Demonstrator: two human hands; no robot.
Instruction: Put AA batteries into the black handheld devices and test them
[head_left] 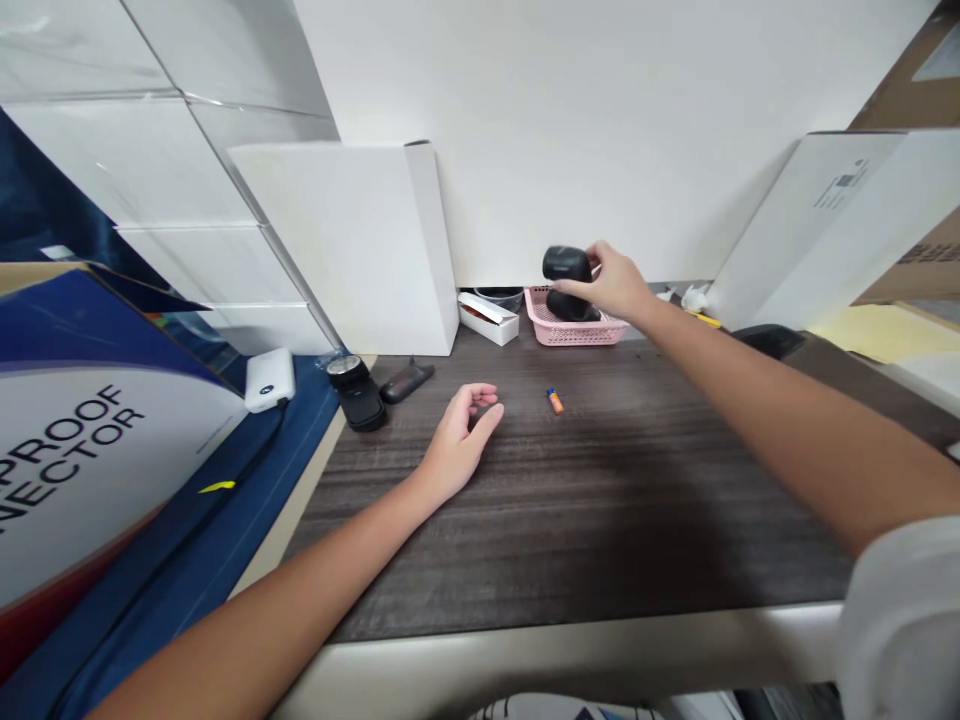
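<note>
The right hand (613,285) is gripping a black gadget (565,264) by one side, probably so it is clearing the pink basket (577,337) below. In front of the basket, the left hand (459,440) is curving loosely, holding nothing, near a battery (555,401).

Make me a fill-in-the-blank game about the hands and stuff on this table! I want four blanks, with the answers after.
1. The right hand holds a dark object near a basket coloured ____.
2. The battery on the table is orange and ____.
3. The empty hand is the ____ one.
4. The small box beside the basket is coloured ____.

Missing words: pink; blue; left; white.
</note>
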